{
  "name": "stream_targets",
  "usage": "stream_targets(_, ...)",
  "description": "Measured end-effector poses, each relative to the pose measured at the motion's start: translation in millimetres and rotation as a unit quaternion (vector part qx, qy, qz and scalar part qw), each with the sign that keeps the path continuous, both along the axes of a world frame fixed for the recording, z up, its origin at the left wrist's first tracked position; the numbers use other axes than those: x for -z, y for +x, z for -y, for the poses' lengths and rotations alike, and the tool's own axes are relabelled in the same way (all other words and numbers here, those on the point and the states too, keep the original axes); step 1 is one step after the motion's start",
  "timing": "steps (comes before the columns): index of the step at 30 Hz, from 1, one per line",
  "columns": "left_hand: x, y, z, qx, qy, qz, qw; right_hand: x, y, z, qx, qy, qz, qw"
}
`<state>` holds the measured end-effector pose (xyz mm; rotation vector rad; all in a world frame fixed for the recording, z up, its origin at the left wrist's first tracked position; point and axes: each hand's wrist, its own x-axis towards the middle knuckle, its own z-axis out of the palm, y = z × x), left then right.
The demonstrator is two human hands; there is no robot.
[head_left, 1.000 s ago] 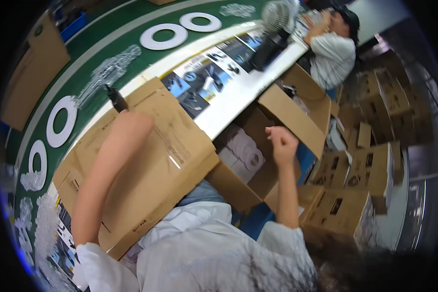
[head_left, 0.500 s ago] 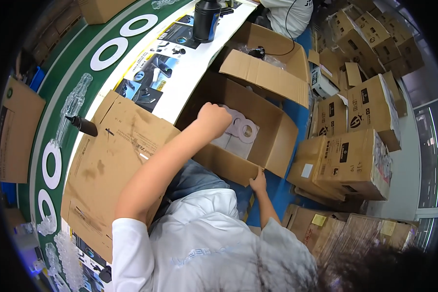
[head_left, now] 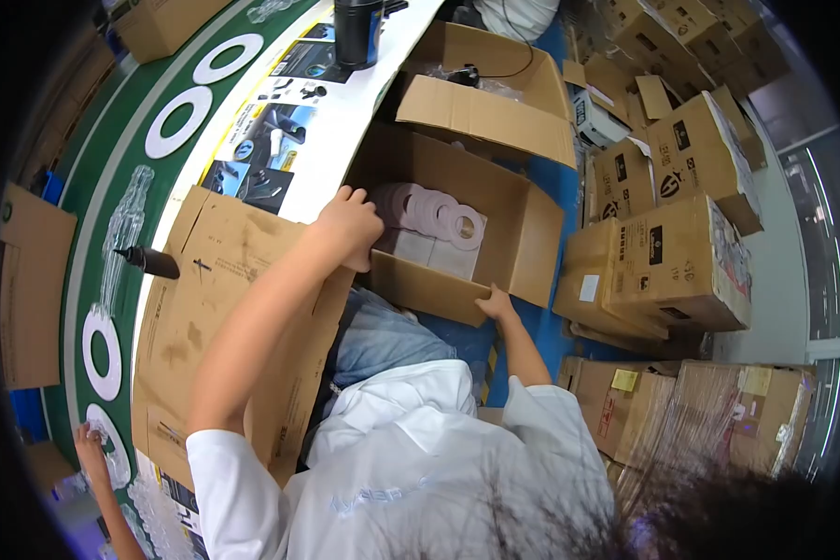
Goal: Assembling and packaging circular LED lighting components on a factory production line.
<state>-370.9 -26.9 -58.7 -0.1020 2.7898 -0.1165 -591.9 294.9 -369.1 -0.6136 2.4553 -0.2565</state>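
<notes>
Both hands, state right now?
Left hand: curled by the edges of the flat carton and open box; grip cannot be told.
Right hand: closed on the open box's near rim.

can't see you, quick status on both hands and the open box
Left hand at left end of open brown cardboard box, contact unclear. Right hand at its near right corner. Pale flat rings overlap inside, uncovered.

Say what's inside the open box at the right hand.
The open box holds overlapping pale rings on flat white items. What lies beneath these is covered, and the box's near side hides part of the bottom.
</notes>
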Motion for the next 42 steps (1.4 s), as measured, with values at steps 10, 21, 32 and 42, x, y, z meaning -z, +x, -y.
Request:
stream_targets(10,23,17,13,0.068,0.001,-0.010,0.998,-7,-12,-9,0.009,0.015,0.033,0.999)
stream_targets(21,-6,-29,2,0.016,-0.025,0.193,0.981,-190,-116,-88,0.177,-0.368,0.059,0.911)
stream_targets(32,174,-218,-58,0.020,0.118,0.169,0.978,-45,-158,104,0.123,-0.401,0.140,0.897)
stream_targets(42,355,-171,-106,-0.115,0.252,0.065,0.959,201,-151,167,0.171,0.008,0.126,0.977)
